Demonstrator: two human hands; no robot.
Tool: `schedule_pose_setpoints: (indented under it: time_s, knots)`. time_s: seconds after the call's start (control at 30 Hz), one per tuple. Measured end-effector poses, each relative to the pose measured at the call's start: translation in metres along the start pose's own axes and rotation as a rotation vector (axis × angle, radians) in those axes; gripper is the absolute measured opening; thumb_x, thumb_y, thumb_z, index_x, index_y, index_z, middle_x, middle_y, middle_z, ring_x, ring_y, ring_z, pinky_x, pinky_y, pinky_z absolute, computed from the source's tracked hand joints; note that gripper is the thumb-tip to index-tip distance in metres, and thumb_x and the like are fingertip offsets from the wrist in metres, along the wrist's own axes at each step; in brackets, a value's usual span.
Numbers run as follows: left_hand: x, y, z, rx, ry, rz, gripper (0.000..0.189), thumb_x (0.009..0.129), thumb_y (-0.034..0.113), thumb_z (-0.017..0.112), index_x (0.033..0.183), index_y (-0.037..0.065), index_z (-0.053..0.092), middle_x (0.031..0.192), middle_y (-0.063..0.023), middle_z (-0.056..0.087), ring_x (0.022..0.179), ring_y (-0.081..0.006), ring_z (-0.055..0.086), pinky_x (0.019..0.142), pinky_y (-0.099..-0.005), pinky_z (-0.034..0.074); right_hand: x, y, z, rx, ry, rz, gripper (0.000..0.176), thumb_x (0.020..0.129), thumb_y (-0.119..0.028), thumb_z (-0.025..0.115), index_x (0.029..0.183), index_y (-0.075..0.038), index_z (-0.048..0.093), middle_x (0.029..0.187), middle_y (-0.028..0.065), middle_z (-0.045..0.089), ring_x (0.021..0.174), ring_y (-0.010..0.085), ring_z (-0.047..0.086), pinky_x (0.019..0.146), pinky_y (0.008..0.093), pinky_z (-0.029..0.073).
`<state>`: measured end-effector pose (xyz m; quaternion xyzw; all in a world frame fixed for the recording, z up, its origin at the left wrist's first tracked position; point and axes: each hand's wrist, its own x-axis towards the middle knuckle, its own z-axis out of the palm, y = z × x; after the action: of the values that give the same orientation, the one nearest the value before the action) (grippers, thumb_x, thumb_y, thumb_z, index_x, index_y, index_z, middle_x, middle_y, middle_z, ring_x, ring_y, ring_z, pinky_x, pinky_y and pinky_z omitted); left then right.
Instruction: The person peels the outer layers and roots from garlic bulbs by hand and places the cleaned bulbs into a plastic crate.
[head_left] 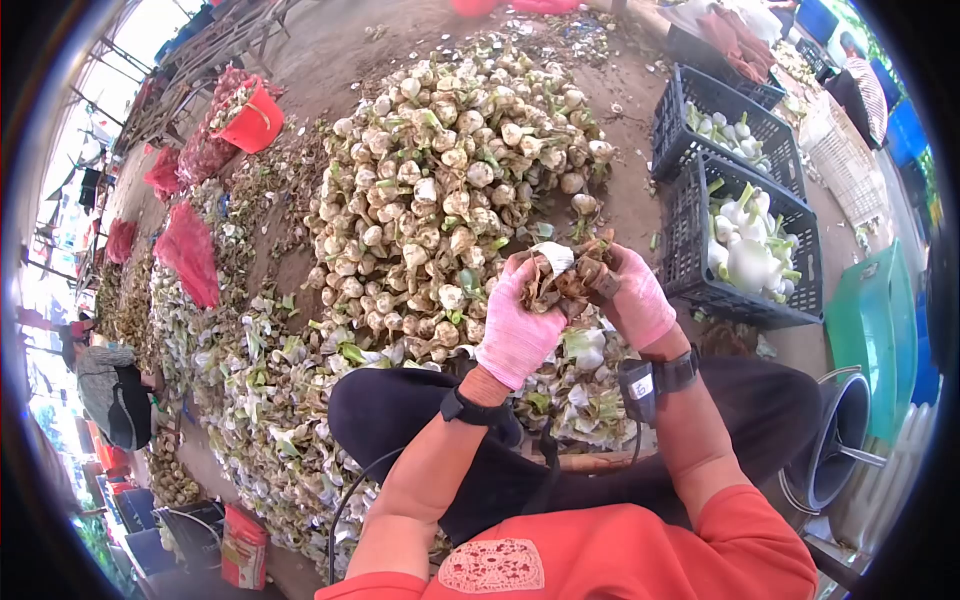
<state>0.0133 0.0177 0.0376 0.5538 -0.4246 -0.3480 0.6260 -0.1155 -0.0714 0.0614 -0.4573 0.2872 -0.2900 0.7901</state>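
My left hand (522, 325), in a pink glove, is closed around a garlic bulb (553, 262) with brown, peeling outer skin and a white patch showing on top. My right hand (638, 300), gloved the same way, grips loose brown husk (592, 272) on the bulb's right side. Both hands are close together over my lap. Just beyond them rises a large heap of untrimmed garlic bulbs (430, 190) with stained skins and green stem stubs. Peeled skins (585, 385) lie below my hands, between my legs.
Black crates (740, 240) with clean white garlic stand at the right, near a green plastic bin (868, 335) and a grey bucket (835, 445). Skins (260, 430) cover the ground at left. A red bucket (250, 120) and another person (115, 395) are farther left.
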Motion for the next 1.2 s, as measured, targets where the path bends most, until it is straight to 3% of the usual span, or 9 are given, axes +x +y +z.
schedule_pose_setpoints:
  time_s: [0.17,0.3,0.57,0.63,0.7,0.77,0.93,1.1,1.2]
  knots:
    - [0.003,-0.001,0.0,-0.313,-0.026,-0.15,0.042,0.076,-0.01,0.065,0.115,-0.001,0.053,0.107,-0.0058,0.062,0.098,-0.0152,0.06,0.087,-0.0316,0.052,0.001,0.005,-0.008,-0.116,-0.011,-0.028,0.024,0.089,-0.018,0.062,0.105,0.001,0.059,0.091,0.0029,0.063,0.077,0.0084,0.058,0.067,0.0213,0.048]
    - [0.003,0.007,0.001,-0.083,-0.044,-0.107,0.04,0.078,-0.007,0.065,0.116,0.0,0.054,0.108,-0.0061,0.062,0.098,-0.0145,0.06,0.086,-0.033,0.052,0.0,0.004,-0.01,-0.099,0.065,0.023,0.021,0.09,-0.016,0.06,0.103,0.001,0.061,0.085,0.0021,0.063,0.07,0.007,0.056,0.062,0.0216,0.046]
    - [0.006,0.004,0.004,-0.878,0.13,-0.498,0.028,0.092,0.009,0.054,0.119,0.002,0.052,0.105,-0.0076,0.061,0.096,-0.0213,0.061,0.086,-0.0376,0.052,0.001,0.018,-0.002,-0.105,0.141,-0.082,0.015,0.09,-0.011,0.058,0.095,0.003,0.062,0.078,0.0023,0.063,0.065,0.0057,0.054,0.056,0.0219,0.043]
    - [0.004,0.003,0.012,-0.799,0.172,-0.451,0.03,0.092,0.011,0.055,0.121,0.002,0.05,0.104,-0.0079,0.061,0.096,-0.0207,0.061,0.085,-0.0361,0.052,0.002,0.02,0.002,-0.159,0.168,-0.087,0.013,0.09,-0.009,0.057,0.093,0.003,0.062,0.078,0.0028,0.063,0.066,0.0052,0.054,0.056,0.0216,0.043]
    - [0.002,-0.001,0.019,-0.241,0.09,-0.076,0.032,0.092,0.014,0.056,0.121,0.002,0.049,0.104,-0.0082,0.061,0.094,-0.0206,0.062,0.082,-0.0346,0.053,0.002,0.021,0.009,-0.314,0.294,-0.246,0.007,0.086,-0.002,0.057,0.089,0.003,0.061,0.077,0.0035,0.063,0.065,0.0066,0.054,0.056,0.023,0.044]
    - [0.003,-0.003,0.004,-0.276,0.073,-0.245,0.026,0.09,0.008,0.058,0.115,-0.001,0.055,0.102,-0.0055,0.062,0.09,-0.0119,0.059,0.083,-0.026,0.049,-0.001,0.014,0.007,-0.398,0.257,-0.257,0.008,0.082,0.0,0.058,0.089,0.003,0.061,0.077,0.0057,0.063,0.065,0.0113,0.056,0.058,0.0256,0.045]
    - [0.003,-0.002,-0.002,-0.427,-0.006,-0.37,0.033,0.086,0.007,0.055,0.118,-0.003,0.051,0.109,-0.0113,0.06,0.094,-0.0215,0.063,0.082,-0.0339,0.053,0.006,0.001,-0.014,-0.827,0.118,-0.382,0.018,0.073,0.001,0.062,0.091,0.004,0.059,0.085,0.0183,0.058,0.078,0.0347,0.058,0.069,0.0353,0.046]
    - [-0.002,0.011,0.005,-0.535,-0.191,-0.503,0.037,0.09,0.002,0.049,0.126,-0.003,0.046,0.111,-0.0077,0.06,0.097,-0.0138,0.059,0.085,-0.0277,0.049,0.023,0.028,-0.052,-1.047,0.301,-0.429,0.022,0.072,0.001,0.062,0.094,0.002,0.061,0.09,0.0172,0.059,0.082,0.035,0.058,0.074,0.0385,0.047]
    - [-0.002,0.001,0.007,-0.399,-0.234,-0.374,0.038,0.089,0.003,0.051,0.127,-0.003,0.046,0.113,-0.0067,0.059,0.1,-0.0129,0.057,0.088,-0.0271,0.047,0.021,0.031,-0.072,-1.304,0.219,-0.153,0.037,0.072,0.0,0.062,0.108,-0.003,0.061,0.111,0.0177,0.056,0.1,0.0335,0.056,0.087,0.0368,0.046]
